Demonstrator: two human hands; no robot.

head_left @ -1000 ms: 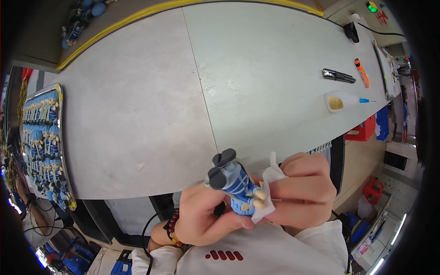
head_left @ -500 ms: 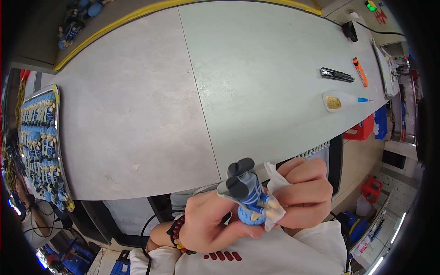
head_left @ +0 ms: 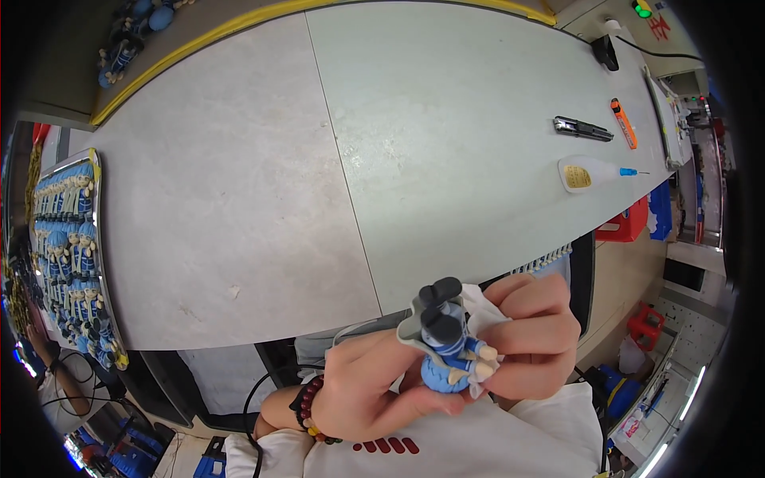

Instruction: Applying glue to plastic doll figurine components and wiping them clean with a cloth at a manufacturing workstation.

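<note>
A small blue figurine [head_left: 450, 342] with blue hair, dark shoes and a grey cape is held upside down, feet up, in front of my chest. My left hand [head_left: 370, 382], with a beaded bracelet at its wrist, pinches it between thumb and fingers. My right hand [head_left: 532, 334] is closed around a crumpled white tissue [head_left: 482, 309] and presses it to the right side of the figurine, near its face and hands. Part of the tissue is hidden behind the figurine and under my fingers.
A tray [head_left: 100, 231] packed with similar figurines stands at the table's left end. On the right of the table [head_left: 239, 175] lie a white needle-tipped bottle [head_left: 586, 174], a black-and-silver tool [head_left: 583, 128] and an orange cutter [head_left: 624, 124]. More figurines [head_left: 119, 60] lie beyond the yellow edge.
The figurine has shifted slightly to the right and turned a little in my left hand, showing more of the grey cape. My right hand stays nearly in place with the tissue.
</note>
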